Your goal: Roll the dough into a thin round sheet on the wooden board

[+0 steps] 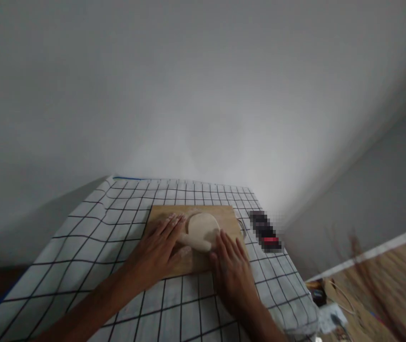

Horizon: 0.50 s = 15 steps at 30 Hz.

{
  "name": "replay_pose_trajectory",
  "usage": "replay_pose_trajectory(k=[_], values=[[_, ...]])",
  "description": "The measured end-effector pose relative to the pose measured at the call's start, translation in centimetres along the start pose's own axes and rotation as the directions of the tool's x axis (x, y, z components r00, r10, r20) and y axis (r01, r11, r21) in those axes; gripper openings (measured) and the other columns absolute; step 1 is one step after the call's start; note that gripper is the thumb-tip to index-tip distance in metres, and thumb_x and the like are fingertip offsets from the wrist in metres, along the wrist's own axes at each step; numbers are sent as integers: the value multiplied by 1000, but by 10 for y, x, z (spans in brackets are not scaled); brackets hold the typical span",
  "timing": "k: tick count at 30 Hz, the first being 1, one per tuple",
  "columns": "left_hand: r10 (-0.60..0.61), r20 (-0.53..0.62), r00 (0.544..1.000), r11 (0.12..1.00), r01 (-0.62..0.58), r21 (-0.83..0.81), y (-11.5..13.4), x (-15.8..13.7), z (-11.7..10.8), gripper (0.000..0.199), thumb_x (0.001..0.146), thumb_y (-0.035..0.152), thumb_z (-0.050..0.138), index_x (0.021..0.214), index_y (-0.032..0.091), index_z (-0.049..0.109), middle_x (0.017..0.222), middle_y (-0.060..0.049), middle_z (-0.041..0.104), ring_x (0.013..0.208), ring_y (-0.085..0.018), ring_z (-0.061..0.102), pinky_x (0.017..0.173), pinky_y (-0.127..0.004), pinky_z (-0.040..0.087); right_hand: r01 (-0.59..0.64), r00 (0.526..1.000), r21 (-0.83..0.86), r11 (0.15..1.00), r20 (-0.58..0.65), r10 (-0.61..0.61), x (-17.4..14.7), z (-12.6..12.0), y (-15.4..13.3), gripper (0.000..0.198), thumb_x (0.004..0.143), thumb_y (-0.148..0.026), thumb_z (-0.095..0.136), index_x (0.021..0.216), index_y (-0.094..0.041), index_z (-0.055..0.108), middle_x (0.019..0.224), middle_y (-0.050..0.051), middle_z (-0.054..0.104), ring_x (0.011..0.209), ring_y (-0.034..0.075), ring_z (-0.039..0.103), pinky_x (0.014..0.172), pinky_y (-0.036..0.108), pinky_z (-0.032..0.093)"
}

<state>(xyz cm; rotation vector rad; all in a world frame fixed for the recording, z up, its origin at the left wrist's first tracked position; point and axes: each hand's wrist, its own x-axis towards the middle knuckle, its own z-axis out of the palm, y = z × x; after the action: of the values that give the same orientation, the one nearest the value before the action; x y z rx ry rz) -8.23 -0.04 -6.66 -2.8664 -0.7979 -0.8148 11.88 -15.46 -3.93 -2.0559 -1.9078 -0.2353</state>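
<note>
A flat, pale, roundish piece of dough [203,230] lies on a wooden board [198,267], its lower edge uneven. My left hand [162,244] rests at the dough's left side, fingers stretched out and palm down. Some whitish residue shows on its fingertips. At the lower right edge of the dough is my right hand [231,270], with its straightened fingers touching the rim. Neither hand grips anything. Parts of the board are covered by both hands.
A table with a black-and-white checked cloth [185,308] stands against a plain wall [196,95]. Right of the board lies a blurred-out dark and red object [265,232]. On the wooden floor [402,280] at lower right are a cable and a white item [331,317].
</note>
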Motion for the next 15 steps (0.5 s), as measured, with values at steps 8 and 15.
replay_pose_trajectory(k=[8,15], values=[[56,38,998,998,-55,-20,1,-17,-10,62,99,46,47,154,20,36,155,-11,45,143,-30,41,122,-56,26,-9,1000,-13,1000,-24,9,33,12,9,50,107,-39,29,150,-17,44,160,7,36,151,25,25,124,55,11],[-197,42,979,978,194,70,-12,11,-5,56,101,50,39,142,14,51,148,-17,52,144,-33,40,120,-60,23,94,973,82,992,205,-109,181,29,26,54,107,-49,21,148,-24,46,155,7,46,147,25,34,119,54,24]])
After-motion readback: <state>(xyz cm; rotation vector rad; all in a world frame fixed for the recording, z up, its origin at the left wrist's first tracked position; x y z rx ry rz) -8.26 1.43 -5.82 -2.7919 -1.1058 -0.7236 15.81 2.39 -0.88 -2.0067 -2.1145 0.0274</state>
